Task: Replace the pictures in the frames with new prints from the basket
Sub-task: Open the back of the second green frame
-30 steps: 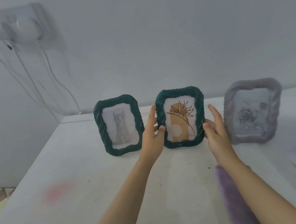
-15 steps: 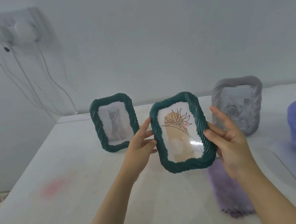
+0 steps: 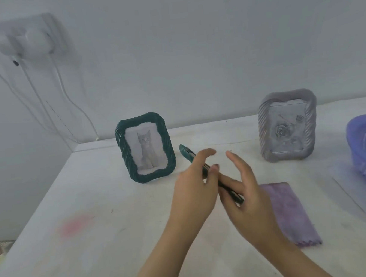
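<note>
- My left hand (image 3: 194, 183) and right hand (image 3: 246, 191) hold the held frame (image 3: 187, 154) between them, above the table (image 3: 100, 213).
- The held frame is turned edge-on to me. Only its dark green rim shows, as a thin slanted strip from upper left to lower right, so I cannot see its picture.
- Left hand: my thumb (image 3: 214, 167) presses on the rim and the fingers reach past on the far side, lightly curved, so I pinch the frame between them. Motion blur hides the exact fingertip contact.
- Right hand: the fingers (image 3: 227, 182) are straight and close together, lying along the frame's lower part. One digit is raised and spread clear of the frame.
- The two hands touch or nearly touch around the middle of the frame.
- The cat frame (image 3: 145, 147), also dark green, stands upright near the wall, to the left of my hands and apart from them.
- The grey frame (image 3: 288, 126) stands upright to the right, with a rose picture in it.
- The basket (image 3: 365, 143), blue-violet plastic, sits at the right edge, cut off by the view. Something pale lies inside, too blurred to make out.
- A purple cloth (image 3: 289, 213) lies flat on the table just right of my right forearm.
- A pink stain (image 3: 74, 224) marks the table on the left.
- A socket (image 3: 29, 34) with white plugs is on the wall at upper left, its cables hanging down.
</note>
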Action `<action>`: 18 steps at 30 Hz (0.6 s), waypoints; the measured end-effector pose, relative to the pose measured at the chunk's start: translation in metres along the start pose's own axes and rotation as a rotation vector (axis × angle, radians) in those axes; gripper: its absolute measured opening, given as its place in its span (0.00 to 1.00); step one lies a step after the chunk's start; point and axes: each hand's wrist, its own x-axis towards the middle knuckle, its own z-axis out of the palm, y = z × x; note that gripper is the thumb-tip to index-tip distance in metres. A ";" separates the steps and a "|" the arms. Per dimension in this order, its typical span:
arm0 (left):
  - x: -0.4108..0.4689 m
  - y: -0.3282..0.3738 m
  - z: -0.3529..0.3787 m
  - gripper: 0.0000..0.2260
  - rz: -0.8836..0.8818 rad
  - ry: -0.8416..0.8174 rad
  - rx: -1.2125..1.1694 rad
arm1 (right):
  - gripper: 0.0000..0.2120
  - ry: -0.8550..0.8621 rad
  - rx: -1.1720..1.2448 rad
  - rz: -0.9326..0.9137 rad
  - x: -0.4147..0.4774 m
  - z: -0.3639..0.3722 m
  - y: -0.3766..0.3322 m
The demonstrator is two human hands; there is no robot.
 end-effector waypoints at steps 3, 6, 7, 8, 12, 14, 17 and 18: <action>0.003 -0.017 -0.003 0.14 -0.115 0.055 -0.124 | 0.25 -0.031 0.000 0.006 -0.004 -0.003 -0.005; 0.003 -0.029 -0.009 0.17 -0.163 0.019 -0.249 | 0.17 0.075 -0.009 0.001 0.001 -0.013 -0.006; 0.003 -0.032 -0.012 0.18 -0.169 -0.008 -0.282 | 0.15 0.109 -0.026 -0.002 0.005 -0.017 -0.005; 0.002 -0.035 -0.015 0.19 -0.177 -0.037 -0.309 | 0.14 0.135 -0.059 0.004 0.008 -0.020 -0.001; -0.004 -0.047 -0.025 0.20 -0.189 -0.144 -0.420 | 0.18 0.056 -0.145 0.207 0.021 -0.028 0.026; -0.008 -0.054 -0.028 0.21 -0.201 -0.163 -0.476 | 0.20 -0.011 0.011 0.338 0.020 -0.028 0.037; -0.013 -0.067 -0.026 0.19 -0.275 -0.143 -0.484 | 0.22 -0.011 0.104 0.361 0.011 -0.027 0.045; -0.014 -0.072 -0.024 0.17 -0.302 -0.134 -0.451 | 0.23 -0.001 0.076 0.359 0.008 -0.026 0.048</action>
